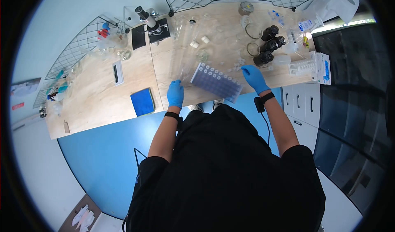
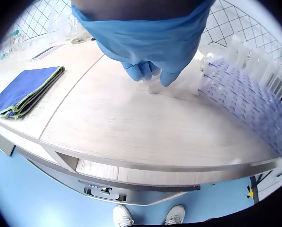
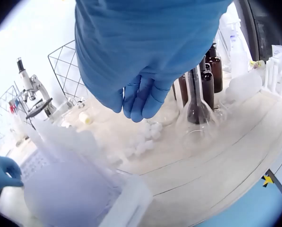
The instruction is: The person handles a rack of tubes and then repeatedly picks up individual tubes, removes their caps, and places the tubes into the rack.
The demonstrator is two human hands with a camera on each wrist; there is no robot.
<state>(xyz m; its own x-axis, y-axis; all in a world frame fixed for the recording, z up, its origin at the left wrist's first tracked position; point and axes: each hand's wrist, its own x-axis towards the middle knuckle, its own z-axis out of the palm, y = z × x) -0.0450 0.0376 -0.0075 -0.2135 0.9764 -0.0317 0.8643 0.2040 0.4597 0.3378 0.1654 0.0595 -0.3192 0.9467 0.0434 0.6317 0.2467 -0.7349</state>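
Note:
A purple-blue rack [image 1: 217,86] [image 2: 247,97] holding tubes with white tops stands at the table's front edge between the two blue-gloved hands. On its left, the left hand [image 1: 175,94] [image 2: 150,42] points downward, thumb and fingertips round a small clear item [image 2: 152,84] low over the wood; its exact shape is blurred. The right hand [image 1: 255,79] [image 3: 145,61] is right of the rack, its fingers together and loosely bent, with nothing visible in them. Below and beyond those fingertips lie small white balls [image 3: 143,141] [image 1: 238,63].
Dark bottles [image 1: 270,45], a clear flask [image 3: 196,113] and glass jars [image 1: 252,49] stand at the right. A microscope [image 1: 152,24] is at the back, with white pieces [image 1: 205,39] nearer. The blue cloth [image 1: 142,102] lies at the left front edge; a glove box [image 1: 323,68] sits far right.

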